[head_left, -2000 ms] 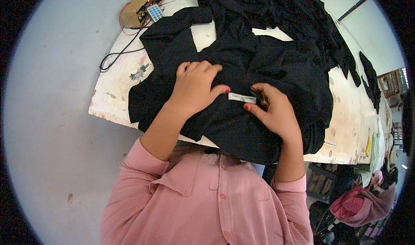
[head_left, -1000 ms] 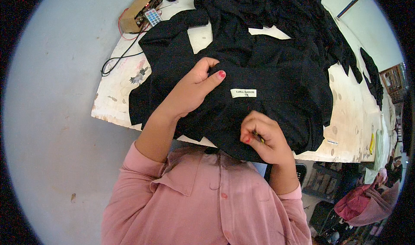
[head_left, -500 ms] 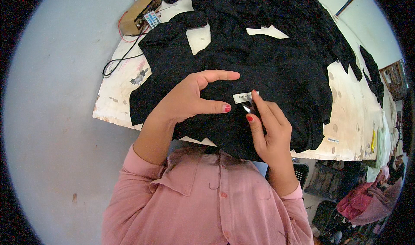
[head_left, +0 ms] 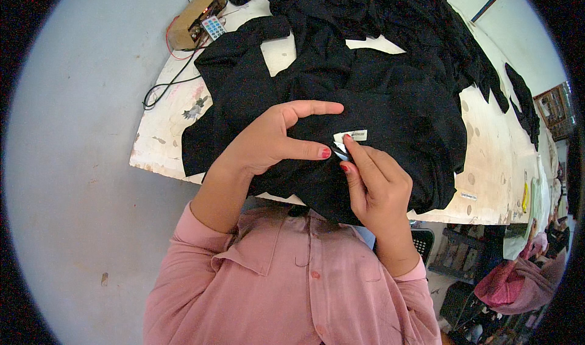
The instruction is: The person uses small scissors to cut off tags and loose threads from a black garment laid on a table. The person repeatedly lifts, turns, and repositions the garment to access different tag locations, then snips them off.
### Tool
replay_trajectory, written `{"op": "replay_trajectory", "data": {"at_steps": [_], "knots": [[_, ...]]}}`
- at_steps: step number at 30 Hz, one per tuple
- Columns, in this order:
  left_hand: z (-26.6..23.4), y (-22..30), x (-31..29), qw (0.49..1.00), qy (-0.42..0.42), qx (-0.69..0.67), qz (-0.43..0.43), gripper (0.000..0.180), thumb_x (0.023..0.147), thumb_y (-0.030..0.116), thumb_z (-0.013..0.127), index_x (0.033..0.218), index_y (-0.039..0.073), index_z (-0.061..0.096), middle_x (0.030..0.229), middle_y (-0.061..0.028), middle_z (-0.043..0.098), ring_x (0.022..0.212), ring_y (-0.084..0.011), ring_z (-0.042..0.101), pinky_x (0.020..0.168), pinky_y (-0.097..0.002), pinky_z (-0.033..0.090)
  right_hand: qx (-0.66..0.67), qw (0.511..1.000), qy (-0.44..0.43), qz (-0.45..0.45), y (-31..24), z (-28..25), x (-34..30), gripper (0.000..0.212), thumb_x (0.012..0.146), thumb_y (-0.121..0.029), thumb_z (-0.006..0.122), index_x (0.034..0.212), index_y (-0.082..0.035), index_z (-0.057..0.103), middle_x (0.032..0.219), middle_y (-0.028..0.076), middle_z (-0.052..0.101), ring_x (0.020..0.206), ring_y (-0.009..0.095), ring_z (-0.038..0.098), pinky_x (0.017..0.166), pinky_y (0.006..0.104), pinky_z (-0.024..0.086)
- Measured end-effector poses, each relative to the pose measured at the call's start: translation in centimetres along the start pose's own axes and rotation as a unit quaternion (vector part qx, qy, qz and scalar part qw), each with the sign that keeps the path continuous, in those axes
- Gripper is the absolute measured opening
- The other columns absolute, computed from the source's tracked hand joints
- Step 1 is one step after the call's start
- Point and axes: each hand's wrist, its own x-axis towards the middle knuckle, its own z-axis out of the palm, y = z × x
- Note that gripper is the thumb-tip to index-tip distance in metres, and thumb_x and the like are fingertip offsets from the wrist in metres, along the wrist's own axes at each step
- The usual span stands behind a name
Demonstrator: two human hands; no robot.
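The left hand [head_left: 259,137] holds nothing, its grip spread wide over the black cloth [head_left: 314,190] on the table [head_left: 164,156]. A small shiny tool [head_left: 342,155], maybe snips, is by the white label [head_left: 358,135] on the cloth, pinched in the right hand [head_left: 382,177]; the step looks like working at the label's edge, so the next move calls for flat, still cloth.

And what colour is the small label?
The label is white with dark print, in the head view.

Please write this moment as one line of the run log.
left hand: open over black cloth | right hand: holding small shiny-bladed tool at white rectangular label | under cloth: pale stained table
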Motion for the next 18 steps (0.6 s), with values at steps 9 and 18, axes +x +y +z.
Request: {"op": "replay_trajectory", "data": {"at_steps": [9,18], "knots": [[0.2,0.0,-0.1,0.999,0.027,-0.020,0.033,0.058,0.067,0.009,0.076,0.122,0.001,0.059,0.120,-0.0061,0.061,0.112,-0.0157,0.054,0.100,-0.0287,0.038,0.046,0.998,0.007,0.032,1.0,-0.8,0.1,0.028,0.080,-0.006,0.066,0.108,-0.004,0.065,0.089,0.012,0.066,0.067,0.027,0.062,0.061,0.0326,0.051],[0.3,-2.2,0.8,0.852,0.196,0.479,0.084,0.030,0.073,0.016,0.070,0.103,0.010,0.069,0.115,-0.0116,0.060,0.108,-0.0266,0.056,0.094,-0.0369,0.042,-0.006,0.975,-0.003,0.223,5.2,-0.3,-1.4,0.040,0.078,-0.018,0.071,0.115,-0.007,0.059,0.096,0.015,0.063,0.080,0.031,0.062,0.071,0.0362,0.050]]}}
